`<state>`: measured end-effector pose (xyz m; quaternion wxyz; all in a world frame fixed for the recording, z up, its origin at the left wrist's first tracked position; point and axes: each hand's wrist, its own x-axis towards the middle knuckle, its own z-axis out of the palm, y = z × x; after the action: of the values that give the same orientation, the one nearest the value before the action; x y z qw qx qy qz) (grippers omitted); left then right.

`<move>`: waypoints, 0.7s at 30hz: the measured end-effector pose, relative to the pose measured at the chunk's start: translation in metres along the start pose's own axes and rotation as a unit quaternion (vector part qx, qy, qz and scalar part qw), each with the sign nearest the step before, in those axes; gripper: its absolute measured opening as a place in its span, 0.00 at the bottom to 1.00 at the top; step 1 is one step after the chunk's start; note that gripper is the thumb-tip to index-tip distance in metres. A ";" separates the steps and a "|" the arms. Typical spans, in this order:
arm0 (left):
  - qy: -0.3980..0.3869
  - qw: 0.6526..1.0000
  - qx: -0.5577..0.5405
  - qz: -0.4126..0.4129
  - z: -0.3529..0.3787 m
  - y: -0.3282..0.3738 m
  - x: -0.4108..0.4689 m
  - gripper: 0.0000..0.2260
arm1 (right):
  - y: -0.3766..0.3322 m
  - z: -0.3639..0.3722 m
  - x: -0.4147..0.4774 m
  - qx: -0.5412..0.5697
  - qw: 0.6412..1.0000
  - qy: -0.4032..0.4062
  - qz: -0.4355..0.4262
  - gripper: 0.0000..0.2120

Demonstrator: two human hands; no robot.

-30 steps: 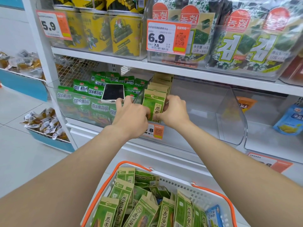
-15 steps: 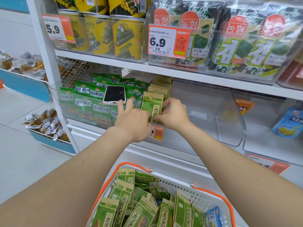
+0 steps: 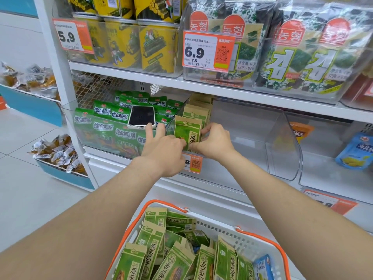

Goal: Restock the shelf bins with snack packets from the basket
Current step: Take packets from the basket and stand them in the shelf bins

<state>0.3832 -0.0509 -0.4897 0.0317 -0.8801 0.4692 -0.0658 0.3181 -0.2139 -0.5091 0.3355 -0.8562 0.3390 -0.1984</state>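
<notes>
A green and tan snack packet (image 3: 186, 130) stands upright at the front of a row of like packets in a clear shelf bin (image 3: 252, 138). My left hand (image 3: 163, 150) pinches its lower left edge, with two fingers stretched up beside the bin wall. My right hand (image 3: 214, 142) grips its right edge and lower corner. Below, a white basket with orange handles (image 3: 238, 237) holds several more of the same packets (image 3: 153, 247).
A phone (image 3: 141, 116) lies on green packets in the left bin (image 3: 96, 128). The right part of the clear bin holds nothing. Yellow cans (image 3: 157, 47) and seaweed bags (image 3: 298, 55) fill the shelf above. A blue pack (image 3: 357, 152) lies in the far right bin.
Both hands have stayed on the front packet, shifting slightly lower and closer together on it. The camera has tilted a little.
</notes>
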 end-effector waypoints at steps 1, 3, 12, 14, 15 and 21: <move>0.001 1.000 -0.001 0.000 0.000 0.000 0.000 0.17 | 0.000 -0.001 0.000 0.000 1.000 0.000 0.000 0.25; 0.003 1.000 -0.002 0.000 0.001 -0.001 0.000 0.17 | 0.000 -0.002 -0.001 0.000 1.000 0.004 0.002 0.26; -0.018 0.999 0.037 -0.002 0.001 0.005 0.000 0.19 | -0.003 -0.004 -0.008 -0.013 1.000 0.004 -0.019 0.17; -0.020 0.999 0.043 -0.003 0.001 0.007 0.000 0.19 | -0.005 -0.004 -0.011 -0.029 0.999 0.001 -0.025 0.14; -0.020 0.999 0.041 -0.003 0.000 0.007 0.000 0.19 | -0.006 -0.005 -0.012 -0.037 0.999 0.001 -0.022 0.14; -0.002 1.000 0.006 -0.005 0.000 0.003 -0.001 0.16 | -0.009 -0.011 -0.017 -0.031 0.999 -0.016 -0.020 0.14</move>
<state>0.3804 -0.0518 -0.4905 0.0376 -0.8821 0.4647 -0.0673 0.3044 -0.2016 -0.4967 0.3104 -0.8758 0.3227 -0.1804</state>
